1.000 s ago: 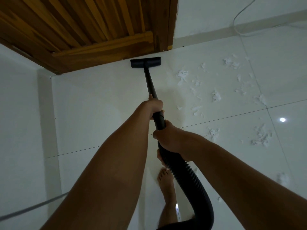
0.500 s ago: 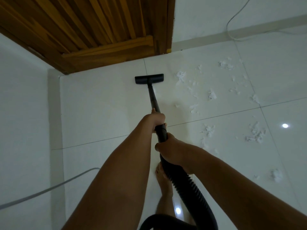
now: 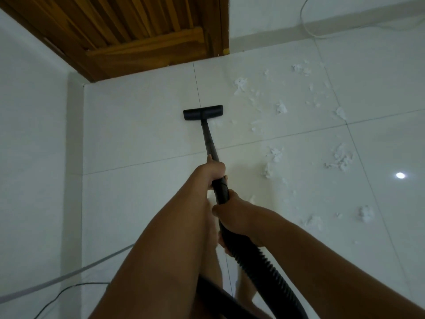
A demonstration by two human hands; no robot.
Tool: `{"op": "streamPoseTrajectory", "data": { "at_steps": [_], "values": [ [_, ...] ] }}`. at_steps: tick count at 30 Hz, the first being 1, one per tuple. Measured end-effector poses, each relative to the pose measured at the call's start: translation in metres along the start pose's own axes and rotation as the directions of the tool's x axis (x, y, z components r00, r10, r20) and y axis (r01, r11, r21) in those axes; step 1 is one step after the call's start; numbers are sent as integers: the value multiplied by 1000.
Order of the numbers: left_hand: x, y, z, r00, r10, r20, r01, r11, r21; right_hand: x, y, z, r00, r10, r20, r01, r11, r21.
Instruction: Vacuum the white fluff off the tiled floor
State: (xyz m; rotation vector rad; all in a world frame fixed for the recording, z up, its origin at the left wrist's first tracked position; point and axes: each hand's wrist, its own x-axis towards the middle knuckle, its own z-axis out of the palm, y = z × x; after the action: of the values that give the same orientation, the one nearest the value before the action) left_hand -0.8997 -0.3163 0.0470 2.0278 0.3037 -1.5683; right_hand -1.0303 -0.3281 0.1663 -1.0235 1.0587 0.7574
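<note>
The left grip [image 3: 215, 172] is curled round the black vacuum tube [image 3: 208, 139]. Just behind it, the right grip [image 3: 234, 212] is wrapped round the tube's thick end, where the ribbed hose [image 3: 264, 265] begins. Beyond the left grip, the flat nozzle [image 3: 203, 112] sits on the tiled floor [image 3: 138, 134]. White fluff [image 3: 276, 155] lies scattered to the right of both grips.

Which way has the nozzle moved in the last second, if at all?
Yes. The nozzle has drawn back from the door. It was at the door's foot; now bare tile lies between them.
</note>
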Motion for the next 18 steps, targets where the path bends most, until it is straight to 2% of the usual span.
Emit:
{"op": "streamPoseTrajectory", "data": {
  "at_steps": [5,9,14,18],
  "values": [
    [-12,-65,37,1000,10,-1,-10,1000,-13,-18,73,10,1000,-3,-2,3,999,-50],
    [-23,-105,56,1000,12,8,-12,1000,-6,-29,117,17,999,-38,-35,31,987,-159],
    [-35,-150,72,1000,24,-9,-23,999,36,-40,165,34,1000,-26,-15,24,995,-93],
    [-50,-193,83,999,38,-16,-37,998,48,-42,209,54,999,-28,-24,25,990,-139]
  ]
}}
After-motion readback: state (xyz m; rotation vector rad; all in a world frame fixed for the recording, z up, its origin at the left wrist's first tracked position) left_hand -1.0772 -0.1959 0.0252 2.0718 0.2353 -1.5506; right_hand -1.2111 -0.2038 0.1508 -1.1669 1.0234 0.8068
